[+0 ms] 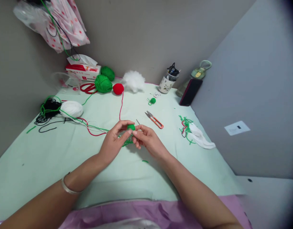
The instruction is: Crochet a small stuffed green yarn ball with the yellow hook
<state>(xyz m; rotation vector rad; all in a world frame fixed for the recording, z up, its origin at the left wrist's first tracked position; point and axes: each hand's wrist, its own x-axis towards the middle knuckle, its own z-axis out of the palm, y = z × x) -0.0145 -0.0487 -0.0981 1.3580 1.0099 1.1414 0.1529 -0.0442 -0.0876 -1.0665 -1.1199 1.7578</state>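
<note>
A small rounded green crochet piece (131, 127) is pinched between my two hands above the middle of the table. My left hand (116, 136) has its thumb and forefinger closed on the piece's left side. From the right, my right hand (147, 138) presses thumb and forefinger together against it. A thin metal shaft (138, 122) shows just above the right forefinger; whether that hand grips it I cannot tell. Green yarn (127, 143) hangs below the fingers. Orange-handled thread snips (154, 120) lie beyond my right hand. A small green ball (153, 100) with yarn tails lies farther back.
At the back stand green yarn balls (103, 83), a red yarn ball (118, 89), white stuffing (133, 80), a pen cup (168, 82) and a phone (190, 92). White yarn (71, 109) and tangled black yarn (51, 106) lie left, yarn scraps (186, 124) right.
</note>
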